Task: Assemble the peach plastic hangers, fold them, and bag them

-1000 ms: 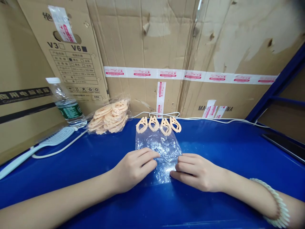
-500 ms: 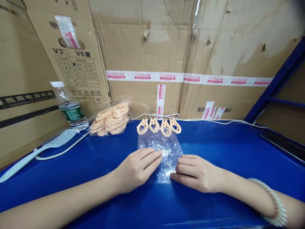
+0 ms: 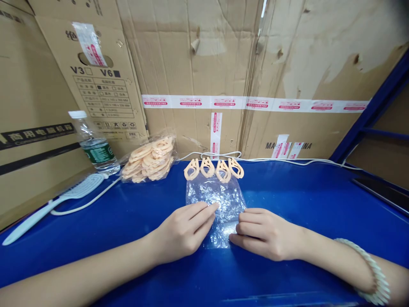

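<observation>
A clear plastic bag [image 3: 220, 194], crinkled and shiny, lies flat on the blue table in front of me. My left hand [image 3: 188, 228] rests on the bag's left part, fingers stretched out over the film. At the bag's lower right edge is my right hand [image 3: 263, 232], its fingers slightly bent, apart and laid on the film. What is under the fingertips is hidden. Along the bag's far edge, several peach plastic loops [image 3: 223, 171] that look like folded travel hangers lie in a row, touching or overlapping the film.
A filled clear bag of similar peach pieces [image 3: 148, 160] sits at the back left. Beside it stand a water bottle [image 3: 97, 147] and a pale blue hairbrush [image 3: 79, 187] lying flat. A white cable [image 3: 287, 161] runs along the cardboard wall [image 3: 191, 64]. A dark flat object [image 3: 380, 194] lies far right.
The whole view has shifted slightly. My left fingers are a little more bent and lower on the bag; the right hand stays at its edge. The peach pieces have stayed in their row.
</observation>
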Available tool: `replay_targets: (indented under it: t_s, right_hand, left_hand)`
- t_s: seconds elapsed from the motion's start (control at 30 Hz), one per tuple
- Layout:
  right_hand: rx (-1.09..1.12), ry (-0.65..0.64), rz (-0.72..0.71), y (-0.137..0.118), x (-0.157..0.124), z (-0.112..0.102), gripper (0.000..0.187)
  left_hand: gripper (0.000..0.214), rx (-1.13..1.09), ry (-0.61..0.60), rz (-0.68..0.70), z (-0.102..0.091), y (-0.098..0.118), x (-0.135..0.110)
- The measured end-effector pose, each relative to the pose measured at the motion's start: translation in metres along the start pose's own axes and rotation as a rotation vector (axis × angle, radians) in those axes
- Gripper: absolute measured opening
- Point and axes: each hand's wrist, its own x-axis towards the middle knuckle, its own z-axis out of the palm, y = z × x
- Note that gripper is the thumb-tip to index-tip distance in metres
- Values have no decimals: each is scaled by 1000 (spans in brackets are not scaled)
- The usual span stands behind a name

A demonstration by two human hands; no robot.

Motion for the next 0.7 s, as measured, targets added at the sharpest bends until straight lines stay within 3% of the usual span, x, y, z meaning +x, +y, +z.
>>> replay_targets:
  t_s: [0.57,0.7]
  right_hand:
    - [10,6,-11,-1,0,0,19]
    - [150,18,37,-2,-2,-3,24]
  left_hand:
    - [23,-9,9,-40,-2,-1,1]
    - [25,-28,-7,-39,-3,-2,2]
